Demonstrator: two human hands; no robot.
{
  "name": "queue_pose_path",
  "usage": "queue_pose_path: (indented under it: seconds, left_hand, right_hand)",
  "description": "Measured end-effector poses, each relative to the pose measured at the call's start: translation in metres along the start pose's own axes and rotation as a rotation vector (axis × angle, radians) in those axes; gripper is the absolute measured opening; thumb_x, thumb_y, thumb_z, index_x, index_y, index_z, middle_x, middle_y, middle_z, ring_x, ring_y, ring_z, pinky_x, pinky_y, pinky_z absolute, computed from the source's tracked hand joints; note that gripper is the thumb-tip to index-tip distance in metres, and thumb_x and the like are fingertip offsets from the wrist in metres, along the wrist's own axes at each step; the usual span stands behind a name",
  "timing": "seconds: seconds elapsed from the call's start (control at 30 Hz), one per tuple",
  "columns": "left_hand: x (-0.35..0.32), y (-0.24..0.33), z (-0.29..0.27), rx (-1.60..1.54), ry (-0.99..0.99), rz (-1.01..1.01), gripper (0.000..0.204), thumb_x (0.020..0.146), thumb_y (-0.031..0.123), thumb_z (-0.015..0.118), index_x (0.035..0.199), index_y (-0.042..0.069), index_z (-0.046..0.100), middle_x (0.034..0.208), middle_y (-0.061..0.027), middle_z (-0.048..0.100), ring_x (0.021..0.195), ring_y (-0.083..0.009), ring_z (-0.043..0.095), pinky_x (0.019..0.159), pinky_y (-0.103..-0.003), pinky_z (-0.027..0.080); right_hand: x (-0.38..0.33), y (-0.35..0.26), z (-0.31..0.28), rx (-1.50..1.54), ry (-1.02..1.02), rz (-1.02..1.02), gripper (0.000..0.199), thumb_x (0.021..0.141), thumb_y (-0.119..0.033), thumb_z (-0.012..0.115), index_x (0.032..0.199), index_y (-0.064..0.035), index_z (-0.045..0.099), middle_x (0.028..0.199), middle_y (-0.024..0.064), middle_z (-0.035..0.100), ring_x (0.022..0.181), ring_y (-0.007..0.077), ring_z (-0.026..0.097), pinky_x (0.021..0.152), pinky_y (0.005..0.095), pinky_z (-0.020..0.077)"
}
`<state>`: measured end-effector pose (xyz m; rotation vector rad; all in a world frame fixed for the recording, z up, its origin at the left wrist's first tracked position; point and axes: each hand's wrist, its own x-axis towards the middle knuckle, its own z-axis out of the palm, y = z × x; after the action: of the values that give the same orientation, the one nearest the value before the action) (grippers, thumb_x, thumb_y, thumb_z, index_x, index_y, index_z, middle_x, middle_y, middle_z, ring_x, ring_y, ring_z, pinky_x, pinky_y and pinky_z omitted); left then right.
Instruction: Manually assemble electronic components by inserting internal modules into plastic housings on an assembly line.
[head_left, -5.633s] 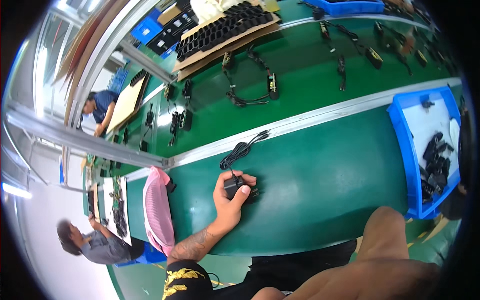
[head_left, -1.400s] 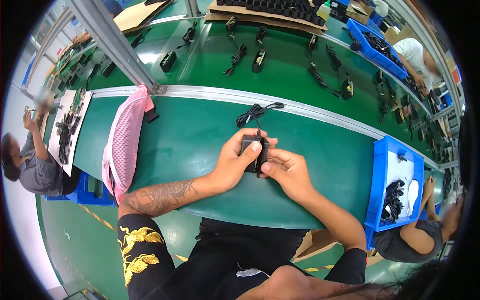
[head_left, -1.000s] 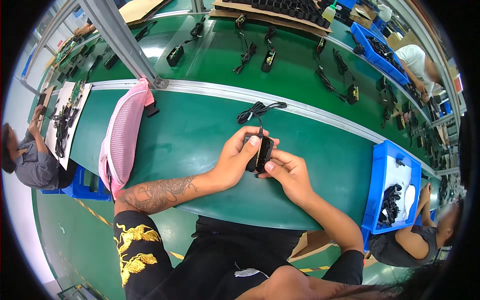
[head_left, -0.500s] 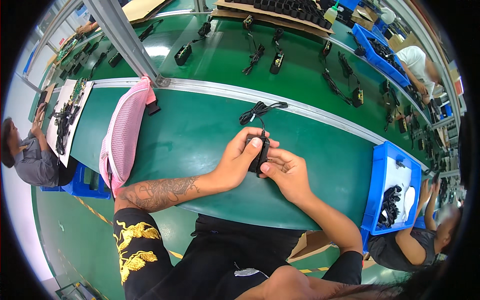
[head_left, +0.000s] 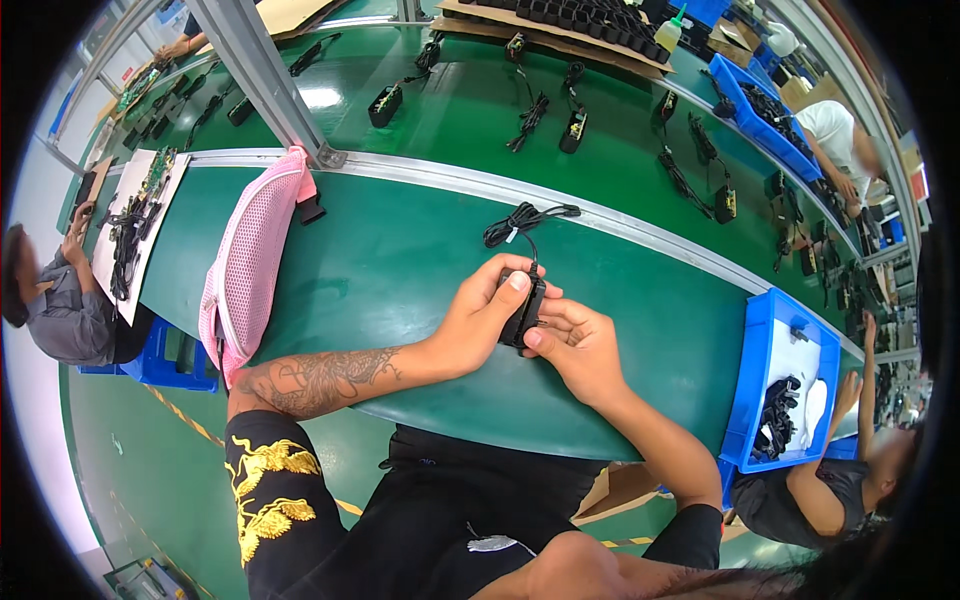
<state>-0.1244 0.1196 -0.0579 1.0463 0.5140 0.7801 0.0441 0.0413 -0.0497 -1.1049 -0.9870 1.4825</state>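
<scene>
Both my hands close around a small black power adapter (head_left: 516,328) above the green worktop. My left hand (head_left: 478,318) wraps its left side, the thumb lying along its upper face. On the other side, my right hand (head_left: 582,350) pinches the adapter's lower right edge between thumb and fingers. The fingers cover part of the case. From its far end a black cable runs to a tied coil (head_left: 512,226) that rests on the worktop, near the metal rail.
A pink mesh bag (head_left: 250,265) lies at left. At right stands a blue bin (head_left: 738,430) with small black parts. Beyond the metal rail (head_left: 440,180), a green belt (head_left: 450,120) carries several open adapters with cables. Co-workers sit at both sides.
The adapters on the belt have shifted a little to the right. A co-worker at the right has moved their arms. My hands stay almost still on the adapter.
</scene>
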Motion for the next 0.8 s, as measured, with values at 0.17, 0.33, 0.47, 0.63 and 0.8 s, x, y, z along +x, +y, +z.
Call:
queue_pose_path:
  seconds: [0.17,0.33,0.47,0.63,0.8]
  left_hand:
    - [-0.0008,-0.0016,-0.0011,0.048,0.008,0.034,0.035,0.111,0.032,0.048,0.126,0.001,0.050,0.118,-0.0127,0.066,0.105,-0.0151,0.064,0.090,-0.031,0.055]
    - [-0.0014,-0.0012,0.0002,0.060,0.006,0.057,0.035,0.111,0.032,0.047,0.126,0.001,0.050,0.118,-0.0127,0.066,0.105,-0.0150,0.064,0.090,-0.031,0.055]
    - [-0.0018,0.0023,0.0005,0.053,-0.002,0.016,0.036,0.111,0.034,0.047,0.126,0.001,0.050,0.118,-0.0128,0.066,0.104,-0.0149,0.065,0.090,-0.032,0.055]
    - [0.0011,0.0039,-0.0012,0.039,0.020,-0.022,0.042,0.112,0.040,0.039,0.127,0.002,0.051,0.123,-0.0187,0.066,0.109,-0.0215,0.068,0.095,-0.035,0.056]
    - [0.0031,0.0023,-0.0040,0.022,0.074,-0.031,0.047,0.112,0.045,0.034,0.125,0.003,0.052,0.125,-0.0210,0.066,0.109,-0.0250,0.068,0.096,-0.038,0.056]
  right_hand:
    - [0.0013,0.0002,0.0016,-0.011,0.016,0.012,0.039,0.093,-0.007,0.075,0.128,0.0044,0.062,0.114,0.0142,0.071,0.099,0.0181,0.070,0.080,0.0316,0.0607]
    - [0.0014,-0.0001,0.0006,-0.021,-0.010,0.000,0.036,0.093,-0.008,0.075,0.125,0.0048,0.062,0.111,0.0144,0.072,0.093,0.0181,0.071,0.078,0.0312,0.0608]
    - [0.0007,-0.0008,-0.0025,-0.003,-0.031,0.043,0.036,0.094,-0.009,0.075,0.125,0.0053,0.062,0.109,0.0150,0.072,0.089,0.0186,0.072,0.076,0.0308,0.0608]
    - [0.0018,-0.0055,-0.0035,-0.008,-0.038,0.040,0.037,0.095,-0.012,0.074,0.125,0.0057,0.062,0.108,0.0153,0.072,0.087,0.0194,0.072,0.075,0.0306,0.0608]
    - [-0.0001,-0.0058,0.0037,0.021,0.068,-0.051,0.035,0.096,-0.011,0.070,0.126,0.0047,0.062,0.107,0.0134,0.072,0.088,0.0185,0.071,0.077,0.0319,0.0599]
